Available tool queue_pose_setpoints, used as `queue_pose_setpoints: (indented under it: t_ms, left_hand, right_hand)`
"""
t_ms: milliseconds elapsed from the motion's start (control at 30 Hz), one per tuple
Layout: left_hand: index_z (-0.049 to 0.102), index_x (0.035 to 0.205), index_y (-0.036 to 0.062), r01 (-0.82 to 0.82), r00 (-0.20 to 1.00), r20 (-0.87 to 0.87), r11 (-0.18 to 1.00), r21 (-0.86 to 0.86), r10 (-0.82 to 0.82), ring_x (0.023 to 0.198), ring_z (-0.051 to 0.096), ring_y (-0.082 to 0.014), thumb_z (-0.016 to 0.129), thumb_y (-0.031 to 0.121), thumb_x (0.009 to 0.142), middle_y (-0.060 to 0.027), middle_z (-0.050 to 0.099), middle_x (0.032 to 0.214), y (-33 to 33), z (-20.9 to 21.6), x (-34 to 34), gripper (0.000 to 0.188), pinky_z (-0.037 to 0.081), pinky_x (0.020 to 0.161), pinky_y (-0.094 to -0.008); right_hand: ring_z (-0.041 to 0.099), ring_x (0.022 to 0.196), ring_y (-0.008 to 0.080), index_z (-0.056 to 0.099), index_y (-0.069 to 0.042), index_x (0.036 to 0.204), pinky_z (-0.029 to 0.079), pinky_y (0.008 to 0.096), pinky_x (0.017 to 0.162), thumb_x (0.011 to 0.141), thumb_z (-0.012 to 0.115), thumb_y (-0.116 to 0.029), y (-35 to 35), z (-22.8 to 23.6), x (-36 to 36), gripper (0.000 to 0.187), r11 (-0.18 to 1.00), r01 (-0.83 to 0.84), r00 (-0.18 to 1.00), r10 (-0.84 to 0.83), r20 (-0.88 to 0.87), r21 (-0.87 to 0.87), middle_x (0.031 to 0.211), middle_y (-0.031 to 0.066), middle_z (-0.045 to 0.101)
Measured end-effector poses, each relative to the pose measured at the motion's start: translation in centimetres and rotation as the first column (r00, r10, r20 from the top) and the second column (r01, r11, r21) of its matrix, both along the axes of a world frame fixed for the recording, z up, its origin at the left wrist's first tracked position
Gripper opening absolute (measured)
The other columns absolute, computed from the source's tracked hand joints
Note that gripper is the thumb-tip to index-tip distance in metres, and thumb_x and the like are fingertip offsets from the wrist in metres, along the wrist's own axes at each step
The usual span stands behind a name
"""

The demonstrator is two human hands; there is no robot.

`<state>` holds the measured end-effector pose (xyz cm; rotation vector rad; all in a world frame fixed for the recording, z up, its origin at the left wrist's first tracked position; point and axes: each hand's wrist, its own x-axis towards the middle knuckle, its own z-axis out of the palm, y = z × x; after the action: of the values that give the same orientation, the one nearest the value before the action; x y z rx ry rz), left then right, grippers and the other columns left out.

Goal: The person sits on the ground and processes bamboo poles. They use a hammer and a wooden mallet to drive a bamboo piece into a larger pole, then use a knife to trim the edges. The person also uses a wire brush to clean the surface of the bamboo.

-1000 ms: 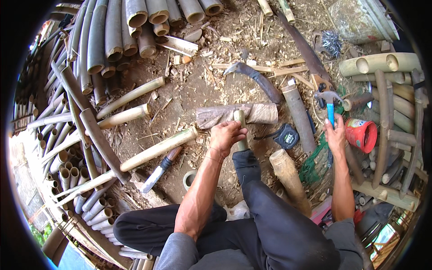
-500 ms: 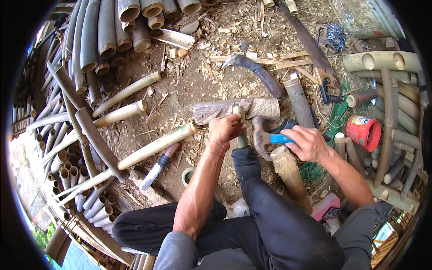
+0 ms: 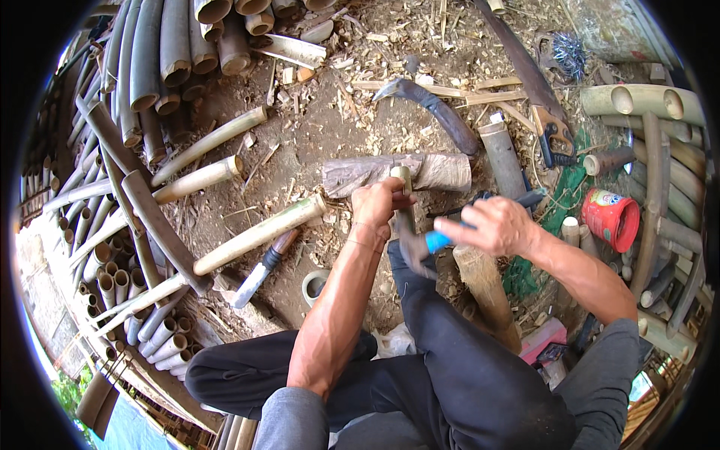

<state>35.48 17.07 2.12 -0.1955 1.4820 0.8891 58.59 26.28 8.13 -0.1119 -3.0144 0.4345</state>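
Note:
My left hand [image 3: 379, 204] is closed around a short bamboo tube [image 3: 403, 178], whose pale end shows above my fingers against a short log [image 3: 360, 176] on the ground. In my right hand [image 3: 491, 227], slightly blurred, is a claw hammer [image 3: 414, 251] with a blue handle. The hammer's metal head is close beside the lower part of the tube, over my outstretched foot; whether they touch I cannot tell. An upright bamboo block [image 3: 484, 289] stands below my right hand. Just beyond that hand lies a dark tool, partly hidden.
A knife [image 3: 259, 276] lies left of my left forearm. Beyond the log are a curved blade with dark handle [image 3: 435, 112] and a handsaw [image 3: 551, 139]. Stacked bamboo [image 3: 157, 60] fills the left; a red bucket [image 3: 611, 221] stands right. Wood chips litter the ground.
My right hand has swung the hammer left and toward me, bringing its head closer to the tube. My left hand, still gripping the tube, has shifted slightly right and away from me.

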Motion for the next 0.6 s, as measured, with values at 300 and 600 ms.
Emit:
queue_pose_setpoints:
  t_ms: [300,600]
  left_hand:
    - [0.066,0.097,0.0037,0.039,0.999,-0.014,0.998,-0.044,-0.040,0.073,0.069,-0.0132,0.066,0.020,0.087,-0.0098,0.073,0.082,0.3,0.5,0.0,0.019,0.035,0.052,-0.0237]
    - [0.069,0.089,0.0048,0.022,0.995,-0.094,1.000,-0.012,-0.023,0.054,0.054,-0.0113,0.071,0.020,0.084,-0.0016,0.061,0.067,0.0,-0.7,-0.2,0.016,0.033,0.048,-0.0268]
  right_hand:
    - [0.053,0.054,0.0115,0.063,-0.020,0.132,0.046,0.0275,0.044,0.091,0.063,-0.027,0.7,-0.9,0.6,0.041,0.998,0.021,1.000,-0.022,0.007,0.053,0.068,-0.0015,0.041]
    - [0.052,0.054,0.0138,0.065,-0.017,0.131,0.045,0.0302,0.044,0.084,0.071,-0.034,-0.4,0.2,-0.2,0.050,0.997,0.026,0.999,-0.029,-0.042,-0.068,0.069,-0.0002,0.040]
